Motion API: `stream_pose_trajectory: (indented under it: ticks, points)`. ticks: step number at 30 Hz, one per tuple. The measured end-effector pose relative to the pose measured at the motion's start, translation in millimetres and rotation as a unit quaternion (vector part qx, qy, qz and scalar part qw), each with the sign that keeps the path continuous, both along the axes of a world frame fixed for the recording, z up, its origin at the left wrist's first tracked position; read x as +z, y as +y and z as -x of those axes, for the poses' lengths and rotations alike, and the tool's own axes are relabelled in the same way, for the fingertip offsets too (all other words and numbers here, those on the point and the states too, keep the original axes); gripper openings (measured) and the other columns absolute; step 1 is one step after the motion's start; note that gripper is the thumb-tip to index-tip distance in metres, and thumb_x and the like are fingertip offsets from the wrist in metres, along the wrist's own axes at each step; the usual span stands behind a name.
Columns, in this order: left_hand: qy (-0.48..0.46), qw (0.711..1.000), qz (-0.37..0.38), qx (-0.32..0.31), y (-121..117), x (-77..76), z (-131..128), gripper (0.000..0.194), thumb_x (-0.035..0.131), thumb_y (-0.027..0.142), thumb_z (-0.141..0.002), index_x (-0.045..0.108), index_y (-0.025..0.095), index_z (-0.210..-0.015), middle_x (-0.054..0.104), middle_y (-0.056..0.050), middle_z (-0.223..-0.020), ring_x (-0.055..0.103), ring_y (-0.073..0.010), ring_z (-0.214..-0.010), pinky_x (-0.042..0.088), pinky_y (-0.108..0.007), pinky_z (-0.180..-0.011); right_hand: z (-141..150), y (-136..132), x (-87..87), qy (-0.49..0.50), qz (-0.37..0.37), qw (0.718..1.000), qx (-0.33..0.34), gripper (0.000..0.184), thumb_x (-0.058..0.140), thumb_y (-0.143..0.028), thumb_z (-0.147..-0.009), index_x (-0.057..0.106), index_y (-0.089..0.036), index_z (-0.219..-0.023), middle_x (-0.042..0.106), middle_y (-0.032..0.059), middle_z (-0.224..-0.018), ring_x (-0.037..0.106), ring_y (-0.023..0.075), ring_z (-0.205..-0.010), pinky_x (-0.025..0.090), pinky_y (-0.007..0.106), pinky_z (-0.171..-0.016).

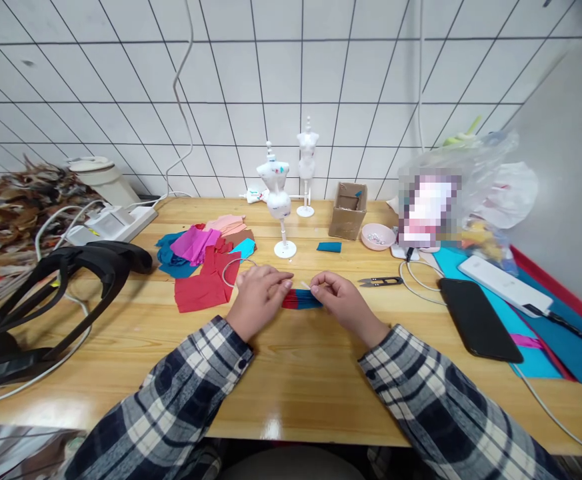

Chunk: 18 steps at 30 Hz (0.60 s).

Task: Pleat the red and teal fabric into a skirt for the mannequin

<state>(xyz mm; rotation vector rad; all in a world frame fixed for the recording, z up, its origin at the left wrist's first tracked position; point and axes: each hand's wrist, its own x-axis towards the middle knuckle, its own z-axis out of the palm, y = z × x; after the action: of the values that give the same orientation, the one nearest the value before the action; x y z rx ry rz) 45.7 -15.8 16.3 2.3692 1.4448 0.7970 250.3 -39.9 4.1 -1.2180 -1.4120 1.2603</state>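
Pinching a small, thin, whitish sliver (305,285) between the thumb and forefinger of the bare right hand (341,300), with fingertips at the teal-blue end of a short, finely gathered strip of red and teal-blue cloth (299,299). Reaching over the red end of that strip with the bare left hand (261,296), fingers stretched out and thumb close to the cloth; cannot tell whether gripping it or only pressing on it. Working with the strip between both hands, at the middle of a glossy pale wooden table (291,383). Wearing black, white and grey plaid sleeves (191,373). Facing a white miniature dress form on a round base (275,181), with a second white dress form (307,157) farther back near the white tiled wall (291,80). Having, beyond the left hand, a loose heap of red, magenta, teal and pink cloth pieces (203,287). Having, beyond the right hand, a flat teal cloth rectangle (329,247), an open brown cardboard box (347,220), a shallow pink bowl of tiny pieces (371,245), and, nearer, black thread snips (383,281) just left of a black smartphone (481,320).
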Motion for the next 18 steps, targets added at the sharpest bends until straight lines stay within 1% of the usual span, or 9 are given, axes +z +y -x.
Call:
stream_pose_trajectory:
  ticks: [2,3,5,8,11,14,16,17,18]
  points:
    - [-0.036,0.998,0.043,-0.032,-3.7,-0.9,-5.3,0.037,0.041,0.045,-0.097,0.071,0.026,-0.108,0.067,-0.005,-0.097,0.055,-0.0216,-0.095,0.035,-0.039,-0.085,1.8,-2.3,2.9,0.042,0.045,0.997,0.036,0.024,0.060,-0.043,-0.079,0.054,-0.020,-0.081,0.038,-0.0090,-0.053,0.030,0.0074,-0.043,0.025,0.020,-0.040]
    - [-0.051,0.996,0.062,-0.047,-4.7,-1.0,-6.7,0.041,0.038,0.047,-0.098,0.071,0.025,-0.107,0.066,-0.005,-0.097,0.054,-0.0213,-0.095,0.035,-0.038,-0.086,2.5,-3.3,4.9,0.049,0.058,0.996,0.045,0.025,0.062,-0.044,-0.078,0.053,-0.020,-0.080,0.039,-0.0092,-0.053,0.030,0.0069,-0.043,0.024,0.020,-0.040]
    - [-0.069,0.991,0.088,-0.072,-5.6,-0.8,-7.9,0.046,0.035,0.050,-0.098,0.073,0.023,-0.097,0.065,-0.005,-0.096,0.053,-0.0211,-0.095,0.035,-0.038,-0.086,3.4,-4.9,8.9,0.033,0.065,0.996,0.051,0.026,0.064,-0.043,-0.076,0.053,-0.020,-0.077,0.039,-0.0089,-0.054,0.030,0.0063,-0.044,0.023,0.020,-0.040]
    - [-0.066,0.990,0.097,-0.078,-5.8,-0.7,-9.6,0.039,0.046,0.049,-0.094,0.073,0.022,-0.086,0.064,-0.004,-0.096,0.052,-0.0212,-0.095,0.034,-0.038,-0.087,4.5,-5.4,12.0,-0.004,0.058,0.997,0.046,0.024,0.065,-0.040,-0.075,0.053,-0.019,-0.073,0.041,-0.0079,-0.057,0.032,0.0062,-0.047,0.024,0.020,-0.043]
    - [-0.069,0.990,0.094,-0.080,-6.3,-1.1,-12.2,0.026,0.056,0.041,-0.091,0.073,0.023,-0.083,0.064,-0.003,-0.095,0.052,-0.0206,-0.095,0.034,-0.038,-0.088,5.3,-4.3,10.5,-0.013,0.054,0.998,0.043,0.022,0.063,-0.038,-0.074,0.053,-0.019,-0.072,0.045,-0.0071,-0.059,0.035,0.0069,-0.049,0.027,0.021,-0.045]
    - [-0.078,0.988,0.088,-0.097,-7.1,-0.4,-13.2,0.021,0.061,0.037,-0.088,0.073,0.023,-0.078,0.064,-0.003,-0.094,0.053,-0.0201,-0.094,0.036,-0.038,-0.088,5.8,-2.8,5.9,-0.032,0.034,0.998,0.036,0.021,0.062,-0.037,-0.075,0.054,-0.019,-0.071,0.049,-0.0055,-0.061,0.039,0.0080,-0.052,0.030,0.022,-0.048]
    - [-0.094,0.987,0.083,-0.104,-7.3,0.5,-12.7,0.021,0.062,0.037,-0.087,0.074,0.023,-0.077,0.065,-0.003,-0.092,0.053,-0.0199,-0.093,0.037,-0.037,-0.088,5.4,-2.2,2.4,-0.061,0.017,0.998,0.018,0.020,0.062,-0.037,-0.076,0.056,-0.018,-0.075,0.053,-0.0041,-0.065,0.041,0.0082,-0.051,0.031,0.022,-0.048]
    - [-0.105,0.986,0.082,-0.101,-7.1,0.7,-12.1,0.021,0.062,0.037,-0.087,0.074,0.023,-0.076,0.065,-0.003,-0.090,0.054,-0.0198,-0.092,0.038,-0.037,-0.088,4.8,-2.1,0.9,-0.077,0.003,0.997,-0.002,0.020,0.062,-0.036,-0.077,0.058,-0.018,-0.083,0.056,-0.0033,-0.070,0.041,0.0080,-0.050,0.033,0.022,-0.048]
    - [-0.120,0.985,0.083,-0.093,-6.7,0.8,-11.5,0.022,0.062,0.036,-0.087,0.075,0.023,-0.076,0.065,-0.003,-0.088,0.055,-0.0197,-0.092,0.038,-0.037,-0.087,3.9,-2.2,-0.1,-0.091,-0.018,0.995,-0.031,0.025,0.063,-0.035,-0.077,0.059,-0.018,-0.095,0.059,-0.0023,-0.076,0.042,0.0077,-0.049,0.035,0.023,-0.048]
